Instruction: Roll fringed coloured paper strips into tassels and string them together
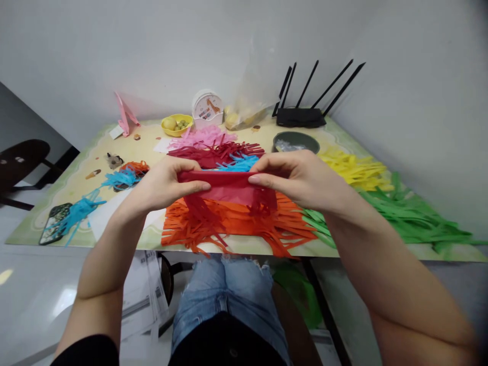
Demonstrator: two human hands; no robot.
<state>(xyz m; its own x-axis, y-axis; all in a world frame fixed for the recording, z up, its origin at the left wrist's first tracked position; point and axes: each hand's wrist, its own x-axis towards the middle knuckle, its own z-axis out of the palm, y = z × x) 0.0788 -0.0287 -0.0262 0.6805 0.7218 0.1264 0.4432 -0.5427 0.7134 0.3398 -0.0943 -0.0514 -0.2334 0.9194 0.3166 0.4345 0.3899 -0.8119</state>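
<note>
Between my two hands a sheet of red fringed tissue paper (229,189) is stretched level, its top edge folded or rolled. My left hand (173,180) pinches one end of that edge between thumb and fingers. At the other end my right hand (297,178) pinches it the same way. The cut strips hang down over orange fringed tissue paper (240,218) lying at the table's front. Just behind are blue fringed strips (242,162) and a dark red fringed piece (198,157), partly hidden by my hands and the held sheet.
Pink fringe (206,136), yellow fringe (354,168) and green fringe (415,213) lie around on the table (131,145). Farther back stand a yellow fruit bowl (173,132), a white giraffe box (206,114), a dark round tin (310,142) and a router (301,118). A phone (49,231) lies front left.
</note>
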